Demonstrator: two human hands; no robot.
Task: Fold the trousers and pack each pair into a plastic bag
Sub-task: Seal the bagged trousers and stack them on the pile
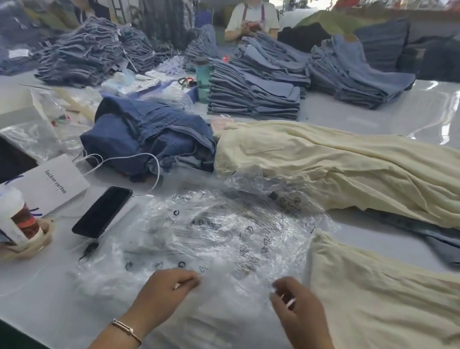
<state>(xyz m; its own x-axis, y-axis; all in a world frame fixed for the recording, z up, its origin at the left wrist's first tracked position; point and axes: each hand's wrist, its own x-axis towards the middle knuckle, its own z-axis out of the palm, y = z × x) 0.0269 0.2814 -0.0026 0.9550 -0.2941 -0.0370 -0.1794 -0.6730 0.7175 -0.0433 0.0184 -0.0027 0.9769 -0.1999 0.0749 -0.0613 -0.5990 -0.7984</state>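
Note:
A crumpled clear plastic bag (pixel 216 230) with printed symbols lies on the white table in front of me. My left hand (pixel 170 285) pinches its near edge with curled fingers. My right hand (pixel 297 302) grips the same edge a little to the right. A folded pair of cream trousers (pixel 385 312) lies flat by my right hand. A heap of cream trousers (pixel 352 168) stretches across the table behind the bag. A bundle of dark blue trousers (pixel 152 137) sits to the left of that heap.
A black phone (pixel 102 211) on a white cable, a white paper coffee bag (pixel 53 183) and a drink cup (pixel 3 220) lie at the left. Stacks of folded jeans (pixel 255 94) and a green bottle (pixel 202 76) stand behind. Two people sit at the far side.

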